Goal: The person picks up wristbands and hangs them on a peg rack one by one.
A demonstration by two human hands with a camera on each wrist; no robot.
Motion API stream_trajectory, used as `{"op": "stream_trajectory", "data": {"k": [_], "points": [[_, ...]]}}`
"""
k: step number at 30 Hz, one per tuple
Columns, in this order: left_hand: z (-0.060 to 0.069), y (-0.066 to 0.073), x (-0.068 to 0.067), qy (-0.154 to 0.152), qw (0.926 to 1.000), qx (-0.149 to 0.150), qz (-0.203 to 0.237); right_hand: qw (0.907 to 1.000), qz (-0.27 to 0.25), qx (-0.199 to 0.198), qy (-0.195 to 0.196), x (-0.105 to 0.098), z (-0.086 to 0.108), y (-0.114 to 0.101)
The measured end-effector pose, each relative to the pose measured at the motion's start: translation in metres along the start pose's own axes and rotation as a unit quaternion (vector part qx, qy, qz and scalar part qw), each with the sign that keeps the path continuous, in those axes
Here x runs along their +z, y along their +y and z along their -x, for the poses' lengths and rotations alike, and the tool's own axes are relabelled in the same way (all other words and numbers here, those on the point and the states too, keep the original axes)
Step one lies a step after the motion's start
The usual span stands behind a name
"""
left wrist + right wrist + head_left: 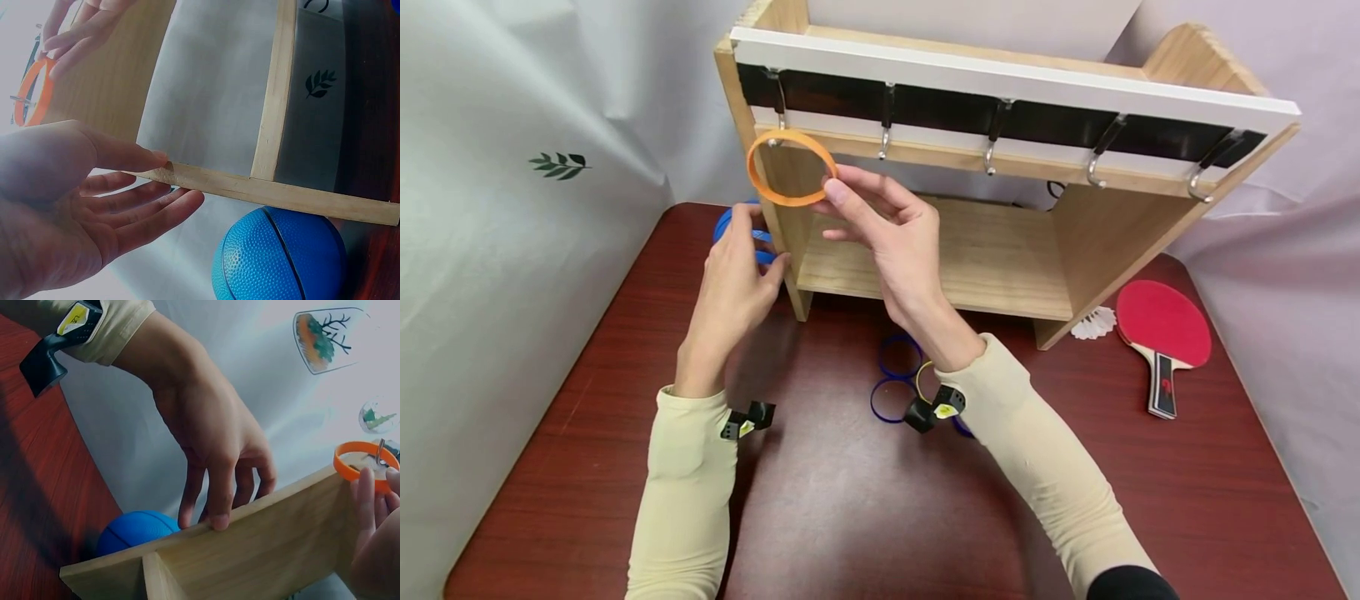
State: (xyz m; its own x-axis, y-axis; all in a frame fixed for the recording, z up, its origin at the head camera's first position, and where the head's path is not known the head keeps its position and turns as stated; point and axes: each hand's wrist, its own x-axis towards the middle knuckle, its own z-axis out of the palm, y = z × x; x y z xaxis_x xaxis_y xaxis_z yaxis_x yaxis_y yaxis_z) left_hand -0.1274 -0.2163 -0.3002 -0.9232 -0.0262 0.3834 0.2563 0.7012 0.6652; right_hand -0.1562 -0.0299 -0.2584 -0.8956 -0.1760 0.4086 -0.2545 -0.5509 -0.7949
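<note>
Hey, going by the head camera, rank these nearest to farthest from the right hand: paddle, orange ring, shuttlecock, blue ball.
1. Orange ring: held by the right hand.
2. Blue ball: left, outside the wooden rack.
3. Shuttlecock: right, beside the rack.
4. Paddle: farthest right, next to the shuttlecock.

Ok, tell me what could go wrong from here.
The orange ring, pinched at its edge by the right hand, might miss or slip off the leftmost hook if released early. The left hand, gripping the wooden rack, could shift it, and the blue ball beside it might roll.
</note>
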Motion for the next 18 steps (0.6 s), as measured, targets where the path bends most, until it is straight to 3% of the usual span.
{"op": "stream_trajectory", "data": {"k": [8,13,16,18], "points": [[0.002,0.0,0.0,0.005,1.0,0.002,-0.003,0.9978,0.064,-0.001,0.018,-0.017,0.001,0.001],[0.001,0.0,0.0,0.005,1.0,0.002,-0.001,0.995,0.097,-0.016,0.014,-0.035,0.01,-0.01],[0.001,0.0,0.0,0.004,1.0,0.0,0.002,0.9875,0.156,-0.02,0.008,-0.052,0.021,-0.024],[0.001,0.0,0.001,0.003,1.0,0.0,0.003,0.9757,0.219,-0.012,0.003,-0.068,0.031,-0.033]]}}
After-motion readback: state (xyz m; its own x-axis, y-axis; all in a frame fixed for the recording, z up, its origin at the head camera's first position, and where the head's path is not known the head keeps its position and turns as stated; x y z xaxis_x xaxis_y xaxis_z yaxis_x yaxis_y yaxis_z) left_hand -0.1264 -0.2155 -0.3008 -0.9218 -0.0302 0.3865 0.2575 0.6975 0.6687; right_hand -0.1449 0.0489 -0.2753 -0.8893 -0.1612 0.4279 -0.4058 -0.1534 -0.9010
